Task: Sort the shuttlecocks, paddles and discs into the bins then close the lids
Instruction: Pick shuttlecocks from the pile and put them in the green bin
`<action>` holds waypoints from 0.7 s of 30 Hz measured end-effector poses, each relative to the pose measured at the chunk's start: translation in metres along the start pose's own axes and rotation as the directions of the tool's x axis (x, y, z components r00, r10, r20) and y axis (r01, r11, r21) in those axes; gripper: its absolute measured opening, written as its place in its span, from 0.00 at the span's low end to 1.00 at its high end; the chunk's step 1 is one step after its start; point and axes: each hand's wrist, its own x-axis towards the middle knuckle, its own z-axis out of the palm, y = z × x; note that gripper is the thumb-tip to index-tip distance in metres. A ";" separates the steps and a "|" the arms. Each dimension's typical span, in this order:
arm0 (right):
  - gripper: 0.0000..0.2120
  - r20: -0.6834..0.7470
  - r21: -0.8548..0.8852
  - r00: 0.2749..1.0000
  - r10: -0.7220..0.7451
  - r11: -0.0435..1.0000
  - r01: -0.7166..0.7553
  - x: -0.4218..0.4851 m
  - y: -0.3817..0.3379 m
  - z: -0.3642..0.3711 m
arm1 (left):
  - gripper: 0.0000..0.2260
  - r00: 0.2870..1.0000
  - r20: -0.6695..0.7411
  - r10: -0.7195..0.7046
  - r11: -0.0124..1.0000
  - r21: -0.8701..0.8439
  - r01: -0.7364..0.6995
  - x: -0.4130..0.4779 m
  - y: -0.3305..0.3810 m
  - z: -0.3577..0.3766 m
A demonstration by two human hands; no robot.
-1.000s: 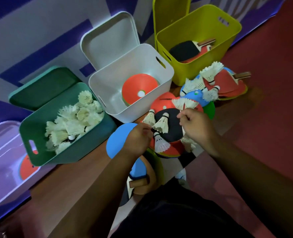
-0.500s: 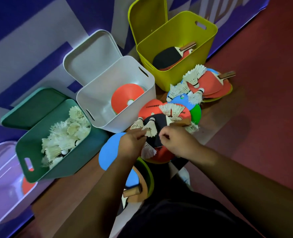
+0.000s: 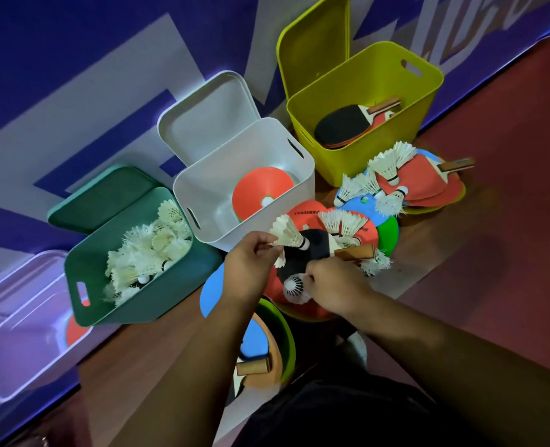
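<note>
My left hand (image 3: 251, 269) pinches a white shuttlecock (image 3: 288, 235) by its feathers, lifted over a black paddle (image 3: 312, 253). My right hand (image 3: 335, 282) grips another shuttlecock (image 3: 294, 287) lying on the same pile of paddles and discs. More shuttlecocks (image 3: 343, 221) lie on the red paddles behind. The green bin (image 3: 105, 304) holds many shuttlecocks, the white bin (image 3: 209, 217) holds an orange disc (image 3: 260, 188), and the yellow bin (image 3: 318, 114) holds paddles. All three lids stand open.
A second pile with shuttlecocks (image 3: 386, 162), red paddles and a blue disc lies right of the yellow bin's base. A blue disc (image 3: 212, 291) and a paddle with a wooden handle (image 3: 254, 366) lie near my left arm. A lilac bin (image 3: 25, 343) stands at far left.
My left hand has lifted a shuttlecock off the black paddle. My right hand moved down and closed on another shuttlecock at the pile's near side.
</note>
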 end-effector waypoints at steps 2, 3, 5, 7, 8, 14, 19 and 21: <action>0.15 -0.015 0.110 1.000 0.022 0.994 -0.021 0.003 0.007 -0.011 | 0.03 1.000 -0.002 0.029 0.997 -0.067 -0.029 0.000 0.005 -0.002; 0.15 -0.033 0.147 0.999 0.027 0.989 -0.022 0.006 0.011 -0.017 | 0.03 0.999 -0.005 0.045 0.995 -0.088 -0.046 0.001 0.007 -0.002; 0.14 -0.057 0.209 0.997 0.047 0.977 -0.034 0.010 0.015 -0.028 | 0.02 0.998 -0.025 0.066 0.990 -0.123 -0.069 0.002 0.011 -0.004; 0.14 -0.037 0.288 0.996 0.087 0.955 -0.073 0.016 0.015 -0.039 | 0.02 0.997 -0.055 0.061 0.983 -0.171 -0.069 0.003 0.014 -0.007; 0.14 -0.030 0.332 0.995 0.100 0.939 -0.085 0.019 0.012 -0.045 | 0.03 0.996 -0.072 0.051 0.980 -0.187 -0.063 0.002 0.016 -0.011; 0.17 -0.054 0.494 0.997 0.047 0.870 -0.014 0.040 -0.028 -0.066 | 0.03 0.980 -0.200 0.005 0.973 -0.224 -0.051 -0.010 0.008 -0.051; 0.17 -0.008 0.509 1.000 -0.016 0.861 0.018 0.055 -0.078 -0.064 | 0.04 0.921 -0.379 -0.094 0.966 -0.258 -0.008 -0.031 -0.016 -0.099; 0.14 0.010 0.519 0.999 -0.035 0.854 0.024 0.060 -0.099 -0.060 | 0.03 0.890 -0.433 -0.140 0.961 -0.277 0.016 -0.043 -0.029 -0.117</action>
